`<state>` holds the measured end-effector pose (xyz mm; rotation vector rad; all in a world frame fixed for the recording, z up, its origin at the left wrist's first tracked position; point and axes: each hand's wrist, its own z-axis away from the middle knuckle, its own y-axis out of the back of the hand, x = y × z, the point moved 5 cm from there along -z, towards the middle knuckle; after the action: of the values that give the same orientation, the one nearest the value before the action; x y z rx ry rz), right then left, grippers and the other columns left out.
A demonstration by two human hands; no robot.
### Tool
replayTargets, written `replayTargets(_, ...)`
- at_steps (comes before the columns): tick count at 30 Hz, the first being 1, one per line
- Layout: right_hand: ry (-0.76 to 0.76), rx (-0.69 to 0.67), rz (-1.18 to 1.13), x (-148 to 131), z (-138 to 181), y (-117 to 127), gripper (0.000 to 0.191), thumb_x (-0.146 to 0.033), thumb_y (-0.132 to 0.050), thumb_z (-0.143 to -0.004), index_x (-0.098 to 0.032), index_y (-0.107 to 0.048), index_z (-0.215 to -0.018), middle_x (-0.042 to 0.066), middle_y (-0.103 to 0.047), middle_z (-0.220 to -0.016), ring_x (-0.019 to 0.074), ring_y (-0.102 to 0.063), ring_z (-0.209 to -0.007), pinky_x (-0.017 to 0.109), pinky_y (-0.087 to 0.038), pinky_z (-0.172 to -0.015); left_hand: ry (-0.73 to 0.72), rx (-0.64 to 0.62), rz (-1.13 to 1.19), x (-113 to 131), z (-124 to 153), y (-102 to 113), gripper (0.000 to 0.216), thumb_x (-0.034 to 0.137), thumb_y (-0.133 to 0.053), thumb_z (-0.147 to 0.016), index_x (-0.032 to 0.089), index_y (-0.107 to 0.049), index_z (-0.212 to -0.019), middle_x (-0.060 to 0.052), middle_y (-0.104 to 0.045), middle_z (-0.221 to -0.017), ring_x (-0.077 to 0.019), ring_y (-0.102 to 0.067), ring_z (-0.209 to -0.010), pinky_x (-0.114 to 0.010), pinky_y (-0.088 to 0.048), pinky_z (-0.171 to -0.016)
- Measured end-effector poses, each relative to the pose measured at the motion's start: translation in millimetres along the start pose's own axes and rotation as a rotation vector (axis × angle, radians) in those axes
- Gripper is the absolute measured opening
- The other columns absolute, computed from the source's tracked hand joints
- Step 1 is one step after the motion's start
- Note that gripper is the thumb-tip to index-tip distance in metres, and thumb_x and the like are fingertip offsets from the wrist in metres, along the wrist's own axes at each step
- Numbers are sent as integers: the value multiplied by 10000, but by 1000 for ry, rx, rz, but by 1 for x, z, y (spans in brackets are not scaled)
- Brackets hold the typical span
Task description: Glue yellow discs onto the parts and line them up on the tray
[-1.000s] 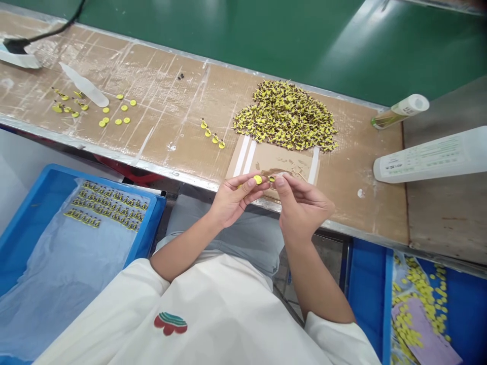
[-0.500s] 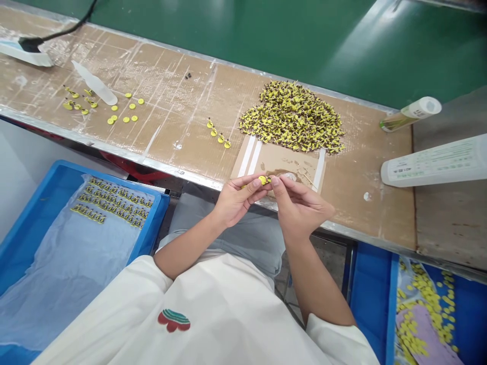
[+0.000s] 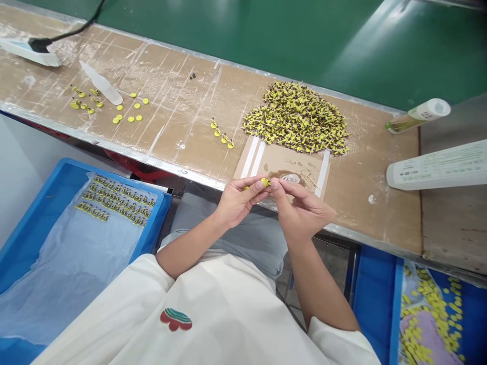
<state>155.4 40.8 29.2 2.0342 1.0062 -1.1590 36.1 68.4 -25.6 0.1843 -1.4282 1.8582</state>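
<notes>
Above the bench's front edge, my left hand (image 3: pixel 238 202) pinches a yellow disc (image 3: pixel 265 181) between thumb and fingers. My right hand (image 3: pixel 304 215) is closed at the disc's right side, its thumb and forefinger pressed on a small dark-and-yellow figure (image 3: pixel 269 182), partly hidden by the fingertips. Both hands nearly touch. Beneath them lies a cardboard sheet (image 3: pixel 279 158) with white tape strips, a wet patch with a clear blob (image 3: pixel 291 178) and a thin stick (image 3: pixel 312 181). Behind it rises a heap of small yellow-and-dark figures (image 3: pixel 299 119).
Several figures on yellow discs (image 3: pixel 217 132) stand left of the heap. Further left are loose discs (image 3: pixel 137 106) and a white plastic bottle (image 3: pixel 101 83). Two tubes (image 3: pixel 437 170) are at right. A blue tray (image 3: pixel 162 210) holds rows of figures; a blue bin (image 3: pixel 397 299) holds yellow discs.
The view has shifted slightly, so the bench things appear a little further right. Both hands keep their hold, with the disc turned slightly between the fingertips.
</notes>
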Motion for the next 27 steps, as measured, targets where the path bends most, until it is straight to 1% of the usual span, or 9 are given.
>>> replayTargets(4,-15,-46,33,3,0,0,143,-251,-778,-739,-220,-749,-876,31,-751,-868,202,-716,-755,388,-617,-740,-24,5,-10,2,1,0,229,240,-816,-665,173,-765,-878,-34,-763,-858,-124,-720,-794,-200,-557,-795)
replayTargets(7,-23,-83,20,3,-2,-2,143,-233,-779,-735,-223,-750,-874,26,-751,-866,198,-715,-758,386,-615,-745,-37,48,-31,4,3,2,254,257,-834,-636,167,-768,-865,-44,-763,-856,-135,-719,-778,-236,-562,-818)
replayTargets(11,-43,-101,-4,3,-4,-7,128,-234,-781,-734,-209,-752,-855,36,-749,-847,195,-713,-756,375,-607,-758,-64,94,-56,5,3,4,253,261,-838,-628,158,-771,-849,-55,-764,-872,-144,-718,-784,-273,-563,-858)
replayTargets(16,-65,-77,-22,8,-3,-13,131,-249,-788,-723,-209,-753,-843,37,-748,-829,194,-711,-752,371,-605,-756,-107,114,-84,7,6,7,262,288,-824,-651,155,-773,-870,-74,-759,-947,-178,-720,-852,-330,-556,-913)
replayTargets(23,-74,-66,21,9,-2,-18,132,-292,-783,-724,-204,-750,-818,32,-748,-823,193,-710,-747,369,-605,-762,-164,125,-129,11,14,4,329,306,-816,-663,169,-764,-958,-78,-737,-1066,-238,-681,-1033,-382,-514,-1004)
replayTargets(27,-129,-76,0,10,-4,-20,154,-297,-789,-714,-189,-755,-819,37,-751,-814,192,-711,-723,355,-606,-747,-174,128,-153,13,15,7,333,305,-820,-658,178,-764,-961,-72,-730,-1089,-243,-677,-1041,-398,-516,-1007)
